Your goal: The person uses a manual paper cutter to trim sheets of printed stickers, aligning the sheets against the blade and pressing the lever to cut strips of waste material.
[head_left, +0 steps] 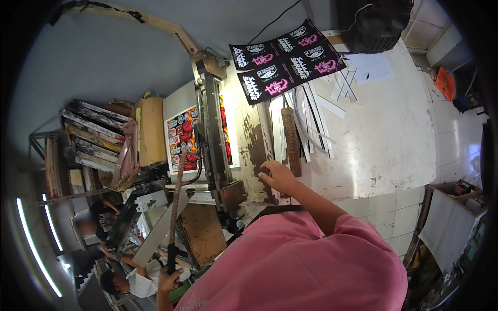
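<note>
My left hand [167, 281] is wrapped round the black grip of a long brown lever [177, 207], at the lower left. The lever rises to a paper cutter with a dark metal clamp beam [212, 124]. Under the beam lies a printed sheet [182, 133] with orange, red and black sticker designs, showing on both sides of it. My right hand [280, 177] rests at the worn edge of the cutter's bed [251, 150], fingers slightly bent and apart, with nothing seen in it. Next to it lies a worn wooden bar [292, 142].
White paper strips [314, 124] and black sheets with pink and white prints [288, 62] lie on the white table [378, 135]. Stacked frames [96, 137] and a brown board [150, 129] stand at the left. Two people [145, 280] are at the lower left. A white-sided box stand [448, 223] is at right.
</note>
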{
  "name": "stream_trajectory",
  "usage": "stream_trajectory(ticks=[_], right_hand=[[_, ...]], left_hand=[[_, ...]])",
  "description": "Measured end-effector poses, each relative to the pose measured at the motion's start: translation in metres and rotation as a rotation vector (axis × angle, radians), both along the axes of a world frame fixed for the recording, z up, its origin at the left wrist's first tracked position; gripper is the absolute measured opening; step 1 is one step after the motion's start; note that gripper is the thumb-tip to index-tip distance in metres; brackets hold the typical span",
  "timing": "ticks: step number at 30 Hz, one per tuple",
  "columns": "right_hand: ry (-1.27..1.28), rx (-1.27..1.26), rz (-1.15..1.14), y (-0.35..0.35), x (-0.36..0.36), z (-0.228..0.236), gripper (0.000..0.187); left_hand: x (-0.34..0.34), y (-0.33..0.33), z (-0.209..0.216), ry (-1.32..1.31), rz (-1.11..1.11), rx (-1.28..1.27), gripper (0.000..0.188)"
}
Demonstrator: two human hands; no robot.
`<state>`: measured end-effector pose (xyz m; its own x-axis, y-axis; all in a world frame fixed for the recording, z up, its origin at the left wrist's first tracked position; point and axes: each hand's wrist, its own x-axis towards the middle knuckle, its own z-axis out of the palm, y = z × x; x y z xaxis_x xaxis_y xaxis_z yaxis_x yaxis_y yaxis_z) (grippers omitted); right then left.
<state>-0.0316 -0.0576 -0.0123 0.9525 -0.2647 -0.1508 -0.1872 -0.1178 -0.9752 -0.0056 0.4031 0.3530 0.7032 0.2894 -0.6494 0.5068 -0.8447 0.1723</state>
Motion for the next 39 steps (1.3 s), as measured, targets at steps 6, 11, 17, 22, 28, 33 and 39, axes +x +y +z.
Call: stream_trajectory(ticks=[6,11,17,22,28,33,39], right_hand=[[-0.022,0.039,-0.031,-0.005,0.004,0.003,0.033],[-0.015,0.05,-0.025,-0.005,0.014,-0.004,0.031],[-0.02,-0.007,-0.02,0.018,0.018,-0.02,0.028],[-0.047,-0.009,-0.041,0.024,0.021,-0.018,0.023],[-0.048,-0.046,-0.03,0.042,0.027,-0.026,0.016],[0.005,-0.085,0.028,0.045,0.019,-0.018,0.019],[-0.018,-0.109,0.048,0.046,0.015,-0.015,0.019]], left_hand=[[-0.023,-0.02,-0.06,-0.086,-0.044,0.117,0.032],[-0.02,0.032,-0.126,0.072,-0.265,0.258,0.036],[-0.03,0.054,-0.203,0.168,-0.302,0.239,0.038],[-0.028,0.068,-0.248,0.235,-0.312,0.223,0.041],[-0.023,0.081,-0.291,0.296,-0.286,0.188,0.047],[-0.019,0.089,-0.329,0.331,-0.249,0.14,0.053],[-0.014,0.091,-0.378,0.378,-0.197,0.085,0.06]])
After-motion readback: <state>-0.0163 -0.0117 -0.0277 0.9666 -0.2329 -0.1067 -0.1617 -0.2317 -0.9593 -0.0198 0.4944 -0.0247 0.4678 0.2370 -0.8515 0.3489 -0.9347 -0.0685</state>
